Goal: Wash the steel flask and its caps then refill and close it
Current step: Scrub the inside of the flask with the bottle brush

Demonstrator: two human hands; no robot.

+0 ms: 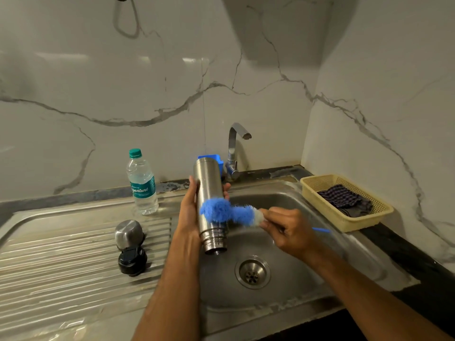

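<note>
The steel flask is in my left hand, held over the sink basin near its left rim, upside down and slightly tilted, with its open threaded mouth pointing down toward the basin and its base up near the tap. My palm lies against the flask's left side, and my fingertips curl round it and show on its right side. My right hand pinches the bottle brush close behind its blue bristle head, fingers curled tight on the pale part of the head; the thin blue handle sticks out behind my hand toward the right. The blue bristles press against the outside of the flask's body, just above its neck.

On the ribbed draining board, near its right edge beside the basin, the steel cap and the black inner cap sit touching, the black one nearer me. A plastic water bottle with a green lid stands upright at the board's back edge. A yellow basket holding a dark checked cloth rests at the basin's right rim. A blue holder shows behind the flask.
</note>
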